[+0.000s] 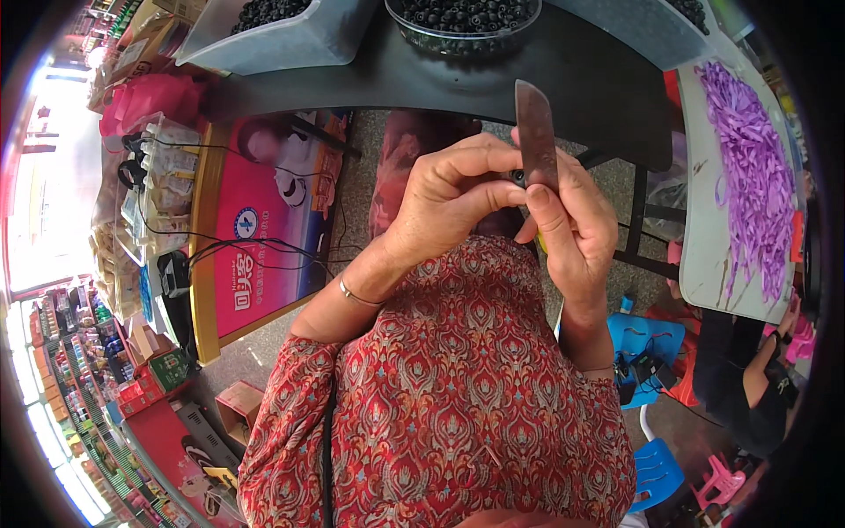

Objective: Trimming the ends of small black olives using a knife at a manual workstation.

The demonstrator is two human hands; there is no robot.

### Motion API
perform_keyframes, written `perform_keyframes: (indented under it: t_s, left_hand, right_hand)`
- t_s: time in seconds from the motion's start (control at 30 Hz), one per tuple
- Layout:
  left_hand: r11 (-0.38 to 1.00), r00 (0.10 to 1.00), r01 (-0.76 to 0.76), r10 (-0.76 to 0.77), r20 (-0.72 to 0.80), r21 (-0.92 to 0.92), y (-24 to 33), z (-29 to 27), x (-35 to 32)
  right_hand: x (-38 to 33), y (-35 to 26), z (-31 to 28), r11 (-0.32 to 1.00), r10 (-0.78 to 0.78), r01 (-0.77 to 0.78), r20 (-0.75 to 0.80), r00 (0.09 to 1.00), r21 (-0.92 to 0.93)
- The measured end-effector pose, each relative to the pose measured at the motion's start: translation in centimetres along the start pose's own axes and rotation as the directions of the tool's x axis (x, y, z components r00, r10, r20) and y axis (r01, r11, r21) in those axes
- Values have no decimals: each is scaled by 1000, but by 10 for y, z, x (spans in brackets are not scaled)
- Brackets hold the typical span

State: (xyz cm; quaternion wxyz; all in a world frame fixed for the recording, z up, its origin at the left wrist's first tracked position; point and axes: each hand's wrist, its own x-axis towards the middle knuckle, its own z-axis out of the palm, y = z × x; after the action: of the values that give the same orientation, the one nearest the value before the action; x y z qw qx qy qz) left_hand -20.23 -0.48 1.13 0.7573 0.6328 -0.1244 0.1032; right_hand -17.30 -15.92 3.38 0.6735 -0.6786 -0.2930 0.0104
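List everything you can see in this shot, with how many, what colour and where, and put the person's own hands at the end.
knife: one, dull grey blade pointing up, in the right hand, centre
small dark piece: one, black, pinched at the left fingertips against the blade
round bowl: one, clear, full of small black pieces, top centre on the table
grey trays: two, holding black pieces, top left and top right
dark table: one, black, across the top
purple strips: a heap, on a white surface at right
pink poster board: one, leaning at left
blue stools: two, lower right
another person: one, in dark clothes, lower right
bracelet: one, thin, silver, left wrist
left hand: pinching the piece
right hand: gripping the knife
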Motion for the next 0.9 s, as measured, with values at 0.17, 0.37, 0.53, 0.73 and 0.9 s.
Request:
perform_keyframes:
  t_s: [0.17,0.37,0.53,0.73,0.9]
  left_hand:
    - [1000,1000,26,-26,11,-8,-8,-1,0]
    - [997,997,80,-80,-18,-4,-4,4,3]
    - [999,1000,-26,26,-1,24,-14,-4,7]
    - [953,984,123,-153,-93,-276,-20,-8,6]
    - [932,979,132,-176,-104,-337,-30,-8,6]
  right_hand:
    - [0,11,-5,977,164,-155,-47,985,148]
    - [5,8,-13,937,228,-219,1,974,270]
    - [11,8,-9,983,148,-152,46,988,100]
    - [22,26,0,983,165,-166,18,986,73]
    - [28,33,-7,954,239,-247,70,969,168]
